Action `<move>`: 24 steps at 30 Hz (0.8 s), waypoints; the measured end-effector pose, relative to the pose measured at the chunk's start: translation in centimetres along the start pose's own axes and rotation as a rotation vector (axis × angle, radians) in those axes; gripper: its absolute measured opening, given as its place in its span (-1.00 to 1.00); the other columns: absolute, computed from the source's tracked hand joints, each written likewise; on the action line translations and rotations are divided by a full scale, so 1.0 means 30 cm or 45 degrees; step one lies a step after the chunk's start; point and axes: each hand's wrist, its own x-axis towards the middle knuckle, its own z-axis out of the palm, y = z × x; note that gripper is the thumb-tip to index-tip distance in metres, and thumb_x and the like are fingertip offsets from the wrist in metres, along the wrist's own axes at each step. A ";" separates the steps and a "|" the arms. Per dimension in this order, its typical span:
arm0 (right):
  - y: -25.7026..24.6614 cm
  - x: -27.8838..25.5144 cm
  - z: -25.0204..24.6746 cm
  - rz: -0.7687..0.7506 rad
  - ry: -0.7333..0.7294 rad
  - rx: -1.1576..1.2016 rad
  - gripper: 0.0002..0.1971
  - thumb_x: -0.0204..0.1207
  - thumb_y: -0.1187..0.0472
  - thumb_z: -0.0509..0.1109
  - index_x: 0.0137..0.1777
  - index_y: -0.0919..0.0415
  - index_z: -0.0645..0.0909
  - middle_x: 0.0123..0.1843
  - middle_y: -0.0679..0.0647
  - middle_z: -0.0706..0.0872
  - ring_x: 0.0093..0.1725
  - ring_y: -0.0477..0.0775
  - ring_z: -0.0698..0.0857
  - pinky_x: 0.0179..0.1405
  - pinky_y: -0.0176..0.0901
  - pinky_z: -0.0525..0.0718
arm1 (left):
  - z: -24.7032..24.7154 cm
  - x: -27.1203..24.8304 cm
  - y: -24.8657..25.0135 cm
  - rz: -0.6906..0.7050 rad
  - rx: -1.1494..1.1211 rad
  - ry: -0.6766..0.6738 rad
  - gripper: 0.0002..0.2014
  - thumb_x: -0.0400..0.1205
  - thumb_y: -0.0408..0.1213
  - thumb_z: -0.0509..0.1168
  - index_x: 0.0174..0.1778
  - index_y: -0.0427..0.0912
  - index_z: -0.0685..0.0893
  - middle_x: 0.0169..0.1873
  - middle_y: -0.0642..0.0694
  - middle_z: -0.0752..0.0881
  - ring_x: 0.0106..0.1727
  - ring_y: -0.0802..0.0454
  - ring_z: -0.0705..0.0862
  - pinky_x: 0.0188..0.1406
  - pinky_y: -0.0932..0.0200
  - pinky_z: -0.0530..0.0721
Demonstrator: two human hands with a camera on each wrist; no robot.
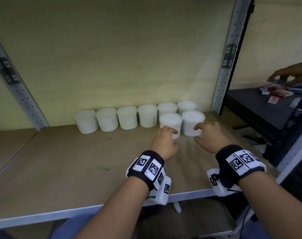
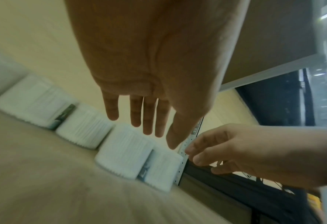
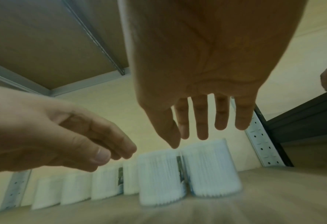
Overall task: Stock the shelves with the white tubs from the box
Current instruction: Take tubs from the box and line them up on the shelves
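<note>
- White tubs [image 1: 127,118] on the shelf [image 1: 60,161]: six in a row along the back wall, two more in front at the right end.
- My left hand [image 1: 164,144] just short of the left front tub [image 1: 171,123], grip slack, fingers spread, holding nothing.
- My right hand [image 1: 209,138] just before the right front tub [image 1: 192,122], grip likewise loose and empty.
- Both front tubs upright, touching side by side.

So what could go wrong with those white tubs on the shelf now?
The two front tubs stand tight against each other and the back row, so a careless bump from the left hand or right hand, both open and right beside them, might topple several. The right front tub also sits near the shelf's end post.
</note>
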 end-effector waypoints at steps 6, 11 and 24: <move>0.007 -0.228 0.021 -0.004 -0.092 0.056 -0.60 0.56 0.14 0.33 0.40 0.08 0.52 0.41 0.09 0.55 0.48 0.15 0.34 0.45 0.00 0.42 | 0.043 -0.227 0.012 0.017 0.108 -0.109 -0.56 0.59 -0.15 0.31 0.40 -0.11 0.54 0.35 -0.04 0.53 0.44 -0.02 0.45 0.48 -0.03 0.45; 0.015 -0.402 0.047 -0.034 -0.094 0.038 -0.61 0.55 0.13 0.33 0.38 0.12 0.54 0.34 0.11 0.59 0.36 0.18 0.45 0.37 -0.07 0.43 | 0.073 -0.375 0.054 0.062 0.075 -0.101 -0.59 0.60 -0.16 0.29 0.39 -0.12 0.55 0.34 -0.05 0.53 0.44 -0.02 0.44 0.48 0.04 0.42; 0.110 -0.662 0.315 0.179 -0.310 0.167 -0.83 0.43 0.18 0.41 0.00 0.18 0.71 0.06 0.16 0.71 0.12 0.18 0.68 0.16 -0.06 0.67 | 0.366 -0.610 -0.024 -0.069 -0.076 -0.280 -0.78 0.54 -0.28 0.31 0.09 -0.18 0.66 0.06 -0.12 0.62 0.20 -0.05 0.58 0.22 0.04 0.60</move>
